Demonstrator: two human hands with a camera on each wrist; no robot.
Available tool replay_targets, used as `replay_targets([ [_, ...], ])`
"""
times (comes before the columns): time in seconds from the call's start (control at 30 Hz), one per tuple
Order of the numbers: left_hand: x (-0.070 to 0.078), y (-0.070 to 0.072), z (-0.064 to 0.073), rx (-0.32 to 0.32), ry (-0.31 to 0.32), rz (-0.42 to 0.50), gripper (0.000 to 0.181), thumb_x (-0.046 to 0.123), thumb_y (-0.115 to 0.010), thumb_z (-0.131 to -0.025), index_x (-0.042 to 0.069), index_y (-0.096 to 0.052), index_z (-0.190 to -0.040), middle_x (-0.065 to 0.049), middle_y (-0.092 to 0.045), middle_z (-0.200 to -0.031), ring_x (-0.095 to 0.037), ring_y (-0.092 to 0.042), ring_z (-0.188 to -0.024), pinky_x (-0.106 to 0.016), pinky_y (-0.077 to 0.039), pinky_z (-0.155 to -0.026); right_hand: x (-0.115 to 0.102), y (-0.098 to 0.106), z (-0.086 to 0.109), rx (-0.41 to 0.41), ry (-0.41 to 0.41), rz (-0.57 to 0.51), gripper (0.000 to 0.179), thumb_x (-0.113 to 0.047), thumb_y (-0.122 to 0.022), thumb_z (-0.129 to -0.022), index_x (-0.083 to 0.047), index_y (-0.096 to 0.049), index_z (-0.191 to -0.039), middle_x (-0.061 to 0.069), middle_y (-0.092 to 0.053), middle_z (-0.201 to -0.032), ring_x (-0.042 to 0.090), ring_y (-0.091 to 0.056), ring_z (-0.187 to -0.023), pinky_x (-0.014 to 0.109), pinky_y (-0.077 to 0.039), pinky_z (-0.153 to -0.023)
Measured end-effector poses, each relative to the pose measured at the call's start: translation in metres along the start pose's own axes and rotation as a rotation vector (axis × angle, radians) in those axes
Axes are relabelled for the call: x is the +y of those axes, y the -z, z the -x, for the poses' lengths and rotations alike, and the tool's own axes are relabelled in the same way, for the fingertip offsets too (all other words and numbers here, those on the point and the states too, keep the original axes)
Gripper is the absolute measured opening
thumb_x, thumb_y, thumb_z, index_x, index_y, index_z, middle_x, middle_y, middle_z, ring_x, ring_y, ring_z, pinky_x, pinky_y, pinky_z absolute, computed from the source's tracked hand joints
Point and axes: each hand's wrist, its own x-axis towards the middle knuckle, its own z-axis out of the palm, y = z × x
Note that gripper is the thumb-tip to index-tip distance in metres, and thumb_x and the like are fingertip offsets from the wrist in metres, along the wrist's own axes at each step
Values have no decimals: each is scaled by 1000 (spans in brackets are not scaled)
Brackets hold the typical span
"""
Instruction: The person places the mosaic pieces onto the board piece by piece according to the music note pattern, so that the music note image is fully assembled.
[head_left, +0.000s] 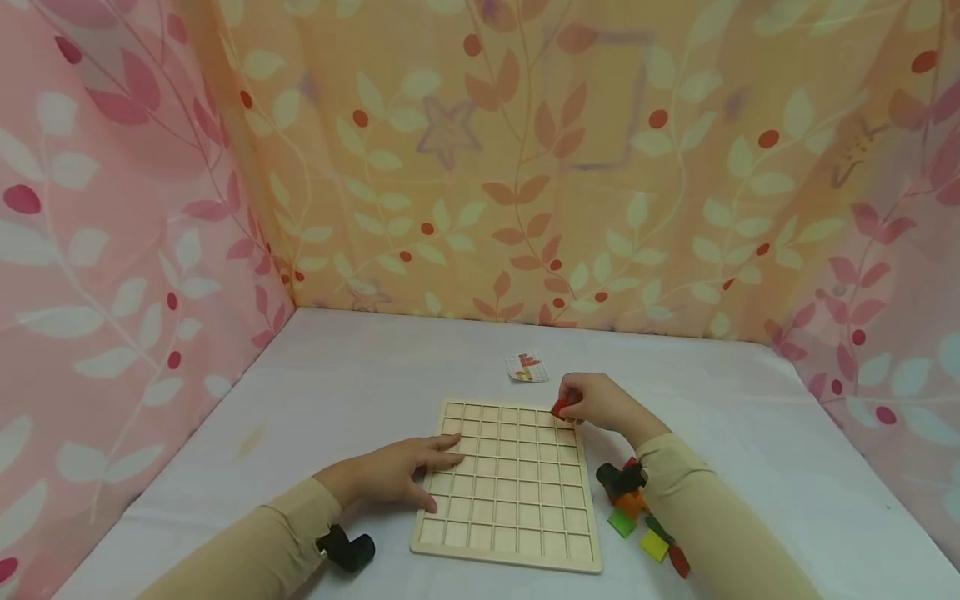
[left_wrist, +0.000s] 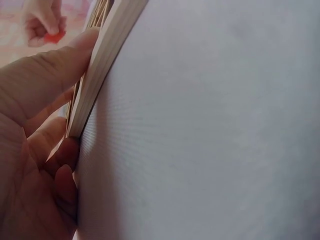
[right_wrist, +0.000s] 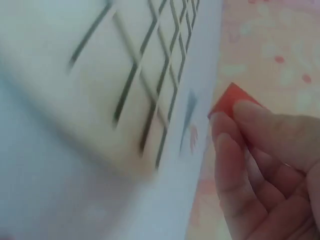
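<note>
A pale wooden grid board (head_left: 506,492) lies on the table, its squares showing bare wood. My left hand (head_left: 393,468) rests on its left edge, fingers spread over the grid and thumb at the rim. Between thumb and fingers, my right hand (head_left: 596,400) pinches a small red block (right_wrist: 232,99). This block is above the board's far right corner in the head view. In the right wrist view it is held apart from the grid. A small printed card (head_left: 527,367) with a coloured block pattern lies just beyond the board.
Loose coloured blocks, among them a green block (head_left: 621,522) and a yellow block (head_left: 654,546), lie right of the board, partly hidden by the right sleeve (head_left: 697,483). Black wrist devices sit on both sleeves. A patterned curtain (head_left: 480,167) encloses the white-covered table (head_left: 337,375).
</note>
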Motion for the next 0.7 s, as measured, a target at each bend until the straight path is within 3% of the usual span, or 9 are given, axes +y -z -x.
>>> replay_targets([
  [0.17,-1,-1,0,9,-9,1,77,45,-72,-69,27,-43,-137,5,-18,-151,-23,-15,-138,-49,-16,-107,-12,-18,-17,31,17,-8,9,-8,-68,-80,-11,-63,-73,-2,-61,-70,15,-54,-66,26,-44,-57],
  [0.4,-2,-2,1,8,-3,2,75,45,-72,-69,28,-43,-137,5,-19,-151,-24,-17,-138,-51,-18,-106,-21,-40,-37,20,149,132,13,-8,-60,-86,-11,-73,-87,-1,-64,-84,13,-53,-78,29,-44,-72],
  [0.57,0,0,2,8,1,-3,75,45,-72,-70,28,-43,-137,5,-19,-151,-24,-17,-137,-51,-18,-106,-25,-49,-45,46,82,60,7,-8,-65,-83,-14,-68,-81,-5,-61,-76,11,-52,-73,28,-44,-70],
  [0.7,0,0,0,8,-14,-8,75,45,-72,-71,28,-43,-137,5,-19,-151,-24,-17,-138,-51,-18,-106,-28,-51,-47,66,49,23,12,-9,-69,-79,-15,-61,-72,-6,-57,-68,11,-50,-68,27,-43,-64],
])
